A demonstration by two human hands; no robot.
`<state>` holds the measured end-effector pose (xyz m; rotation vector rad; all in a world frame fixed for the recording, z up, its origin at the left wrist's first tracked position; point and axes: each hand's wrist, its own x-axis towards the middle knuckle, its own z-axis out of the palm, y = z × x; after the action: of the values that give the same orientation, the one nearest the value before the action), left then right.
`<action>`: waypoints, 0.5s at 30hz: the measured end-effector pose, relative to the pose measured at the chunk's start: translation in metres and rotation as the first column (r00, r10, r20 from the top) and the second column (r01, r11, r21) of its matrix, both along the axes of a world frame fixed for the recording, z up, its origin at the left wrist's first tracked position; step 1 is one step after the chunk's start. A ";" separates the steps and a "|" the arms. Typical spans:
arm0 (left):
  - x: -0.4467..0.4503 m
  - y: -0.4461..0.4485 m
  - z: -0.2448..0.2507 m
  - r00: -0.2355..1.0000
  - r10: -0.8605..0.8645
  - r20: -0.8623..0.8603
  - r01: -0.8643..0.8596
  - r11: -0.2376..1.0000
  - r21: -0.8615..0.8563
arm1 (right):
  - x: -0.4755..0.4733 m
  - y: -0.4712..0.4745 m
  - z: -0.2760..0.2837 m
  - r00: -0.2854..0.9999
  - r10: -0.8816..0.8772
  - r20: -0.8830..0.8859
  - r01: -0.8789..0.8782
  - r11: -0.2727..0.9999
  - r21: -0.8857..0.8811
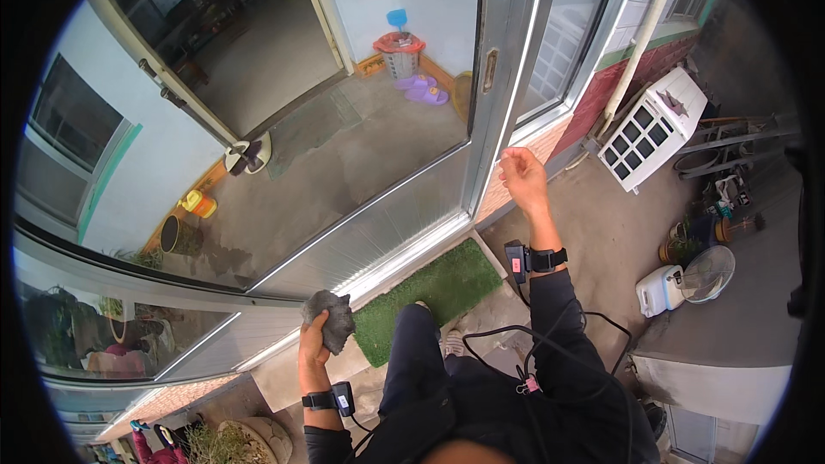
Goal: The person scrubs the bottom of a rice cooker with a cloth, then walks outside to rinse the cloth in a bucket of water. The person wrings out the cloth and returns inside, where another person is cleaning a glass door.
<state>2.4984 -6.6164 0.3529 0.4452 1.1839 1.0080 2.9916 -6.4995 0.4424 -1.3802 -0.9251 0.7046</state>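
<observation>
My left hand grips a crumpled grey cloth near the lower part of a metal-framed glass sliding door. My right hand is raised beside the door's metal frame, its fingers curled together; no object shows between them, and whether it touches the frame I cannot tell. A recessed handle sits in the frame above that hand. Through the glass a grey basket bin with a red liner, purple slippers and a yellow jug show on the floor.
A green mat lies on the step under my feet. To the right stand a white air conditioner outdoor unit, a fan, a white jerrycan and potted plants. Black cables loop over my right arm. A planter is at lower left.
</observation>
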 end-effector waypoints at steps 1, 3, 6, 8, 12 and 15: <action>0.025 0.027 0.008 0.996 -0.092 0.009 0.092 0.996 0.021 | -0.006 0.004 -0.008 0.999 0.043 -0.014 -0.044 0.998 -0.047; 0.079 0.072 0.028 0.963 -0.250 0.099 0.233 0.960 0.156 | -0.013 0.011 -0.017 0.995 0.103 -0.013 -0.104 0.990 -0.098; 0.146 0.130 0.072 0.924 -0.380 0.051 0.372 0.921 0.118 | -0.012 0.017 -0.021 0.996 0.084 0.034 -0.079 0.989 -0.122; 0.185 0.159 0.112 0.893 -0.448 0.048 0.428 0.877 0.221 | -0.002 0.017 -0.015 0.992 0.054 0.115 -0.039 0.991 -0.126; 0.251 0.197 0.216 0.928 -0.363 -0.079 0.345 0.763 0.547 | 0.026 0.012 -0.003 0.994 -0.014 0.107 0.028 0.991 -0.128; 0.299 0.229 0.303 0.975 0.127 -0.183 0.144 0.267 0.953 | 0.044 0.011 0.000 0.993 -0.003 0.120 0.015 0.996 -0.093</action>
<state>2.7971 -6.3874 0.6561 1.6148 0.5666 1.6697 3.0360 -6.4881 0.4425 -1.5221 -0.9894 0.6715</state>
